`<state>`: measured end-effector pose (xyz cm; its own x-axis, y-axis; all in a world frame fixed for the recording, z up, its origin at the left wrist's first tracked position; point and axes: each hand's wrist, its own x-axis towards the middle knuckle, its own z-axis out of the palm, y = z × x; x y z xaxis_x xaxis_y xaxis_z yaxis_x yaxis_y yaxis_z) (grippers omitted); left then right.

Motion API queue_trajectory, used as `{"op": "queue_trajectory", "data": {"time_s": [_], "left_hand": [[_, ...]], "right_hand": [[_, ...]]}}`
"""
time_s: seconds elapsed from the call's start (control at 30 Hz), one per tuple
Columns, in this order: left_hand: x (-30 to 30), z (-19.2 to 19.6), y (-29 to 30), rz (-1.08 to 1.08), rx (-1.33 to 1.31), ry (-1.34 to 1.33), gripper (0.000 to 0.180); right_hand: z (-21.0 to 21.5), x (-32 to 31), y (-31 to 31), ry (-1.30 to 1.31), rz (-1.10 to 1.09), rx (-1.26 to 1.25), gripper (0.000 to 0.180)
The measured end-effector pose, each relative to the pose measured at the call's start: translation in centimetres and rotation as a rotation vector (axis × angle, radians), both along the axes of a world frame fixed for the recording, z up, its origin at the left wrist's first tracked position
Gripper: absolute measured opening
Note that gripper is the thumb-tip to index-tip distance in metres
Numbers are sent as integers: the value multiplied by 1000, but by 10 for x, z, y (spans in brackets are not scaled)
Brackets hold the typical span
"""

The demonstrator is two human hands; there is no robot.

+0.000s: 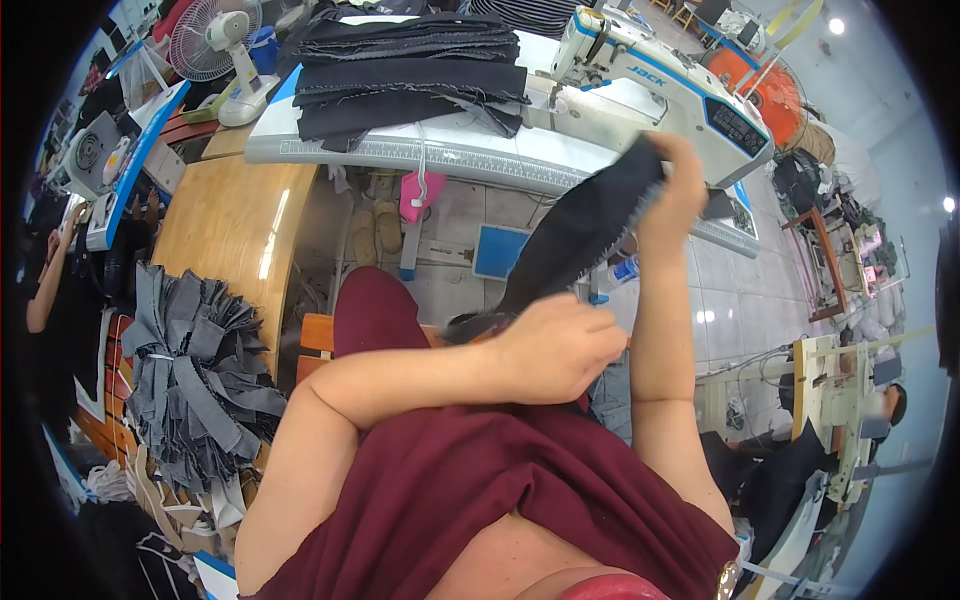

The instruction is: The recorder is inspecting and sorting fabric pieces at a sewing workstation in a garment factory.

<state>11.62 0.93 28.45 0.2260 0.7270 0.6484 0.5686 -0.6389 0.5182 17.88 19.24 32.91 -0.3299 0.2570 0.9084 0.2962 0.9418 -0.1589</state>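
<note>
A long dark denim strip [585,230] with a frayed pale edge slants in front of my chest, over my lap. Its upper end is gripped by my right hand [675,195], which is raised before the sewing machine [660,85] and slightly blurred. Lower down, my left hand [562,348] is curled into a fist where the strip passes behind it; what its fingers hold is hidden. On the white machine table [380,152] lie stacked dark denim pieces [410,90] with frayed edges, left of the machine.
At left, a tied bundle of grey-black denim strips [190,375] rests beside a wooden board [225,215]. A white fan [215,40] stands far left. Below the table are a blue pedal [500,252], slippers [375,230] and a pink piece [420,195]. A co-worker's arm [50,270] shows at the left edge.
</note>
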Motion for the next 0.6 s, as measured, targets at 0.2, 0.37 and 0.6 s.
{"op": "queue_trajectory", "data": {"time_s": [0.2, 0.37, 0.6], "left_hand": [[-66, 32, 14, 300, -25, -447, 10], [-68, 42, 43, 358, 107, -371, 14], [-68, 38, 39, 355, 80, -305, 13]], "right_hand": [[18, -5, -30, 58, 198, 252, 25], [17, -16, -40, 24, 292, 217, 22], [23, -8, -38, -216, 298, 135, 20]]}}
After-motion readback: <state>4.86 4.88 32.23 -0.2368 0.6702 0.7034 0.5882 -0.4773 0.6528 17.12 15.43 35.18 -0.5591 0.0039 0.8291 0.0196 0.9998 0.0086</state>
